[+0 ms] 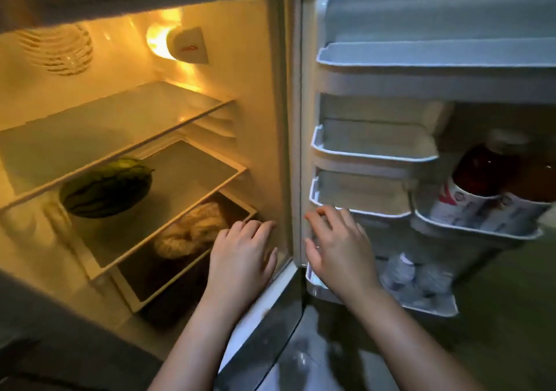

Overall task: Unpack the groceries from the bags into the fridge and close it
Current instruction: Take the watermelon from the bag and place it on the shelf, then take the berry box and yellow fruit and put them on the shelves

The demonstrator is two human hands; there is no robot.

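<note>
Empty hands (243,258) (both) at fridge (270,120)

The top shelf (120,120) at upper left lies bare. On the middle shelf (192,174) a watermelon (105,187) fills the left, its right side free. Bottles (493,186) crowd the right-hand door bin (469,228); the narrow door bins (370,150) at centre sit open.

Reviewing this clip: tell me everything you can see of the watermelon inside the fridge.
The watermelon is a small whole melon, dark green with darker stripes, its rind unbroken where visible. It lies on its side on the middle glass shelf, toward the left, with a short stem nub pointing right. Warm yellow light from the fridge lamp falls on it. The shelf above crosses in front of its top, partly blurring it. Nothing but the shelf touches it; both hands are lower, away from it.
</note>
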